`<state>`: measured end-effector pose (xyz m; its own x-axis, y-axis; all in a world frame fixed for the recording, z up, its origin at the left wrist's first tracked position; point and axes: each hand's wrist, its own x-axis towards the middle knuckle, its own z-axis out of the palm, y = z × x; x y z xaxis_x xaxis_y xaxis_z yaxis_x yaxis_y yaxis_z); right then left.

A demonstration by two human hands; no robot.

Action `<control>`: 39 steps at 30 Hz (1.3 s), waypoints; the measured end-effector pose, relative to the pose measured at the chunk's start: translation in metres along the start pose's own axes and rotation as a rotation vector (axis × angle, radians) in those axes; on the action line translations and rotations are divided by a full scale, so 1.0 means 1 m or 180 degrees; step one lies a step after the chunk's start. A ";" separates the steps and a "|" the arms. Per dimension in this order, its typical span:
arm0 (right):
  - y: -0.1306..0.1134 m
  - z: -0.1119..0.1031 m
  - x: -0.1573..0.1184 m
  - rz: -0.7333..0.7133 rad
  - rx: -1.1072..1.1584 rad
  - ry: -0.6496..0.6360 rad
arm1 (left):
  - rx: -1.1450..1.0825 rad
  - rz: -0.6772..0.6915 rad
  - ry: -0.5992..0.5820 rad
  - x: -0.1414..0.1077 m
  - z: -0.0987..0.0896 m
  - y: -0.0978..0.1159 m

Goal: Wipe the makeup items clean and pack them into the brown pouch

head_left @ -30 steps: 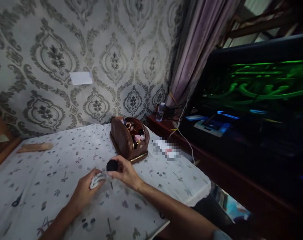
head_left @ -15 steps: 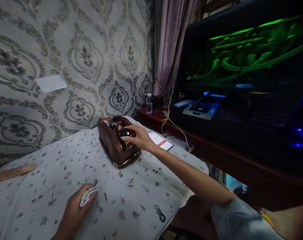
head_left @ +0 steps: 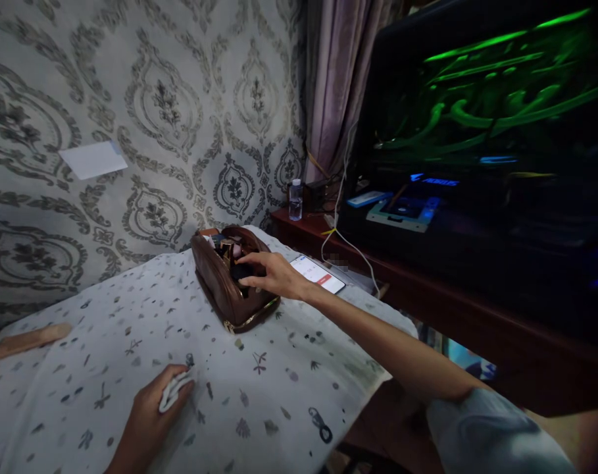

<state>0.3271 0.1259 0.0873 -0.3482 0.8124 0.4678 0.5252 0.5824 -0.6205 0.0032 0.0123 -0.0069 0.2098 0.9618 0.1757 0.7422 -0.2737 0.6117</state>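
Note:
A brown leather zip bag stands on the patterned cloth with its top unzipped and several small items inside. My right hand reaches over its right side, thumb and fingers apart at the opening. Between and below those fingertips lies a dark, rounded object, sunk into the bag and partly hidden. Near the front, my left hand rests on the bed-like surface, its fingers closed around a folded white cloth.
A phone with a lit screen lies right of the bag. Behind it are a water bottle and a white cable. A large dark glass-fronted case fills the right. A tan strip lies at left.
The dark, rounded object has gone from my right hand's fingertips down into the bag, and the fingers have spread. My left hand keeps its hold on the white cloth.

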 end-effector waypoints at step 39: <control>-0.014 0.030 -0.012 -0.0144 -0.1319 0.0172 | -0.0020 0.0073 -0.0085 0.000 -0.001 0.005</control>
<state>0.3005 0.1091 0.0712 -0.3428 0.7771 0.5279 0.7821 0.5474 -0.2979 0.0065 0.0107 -0.0031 0.2437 0.9550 0.1691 0.7330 -0.2955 0.6127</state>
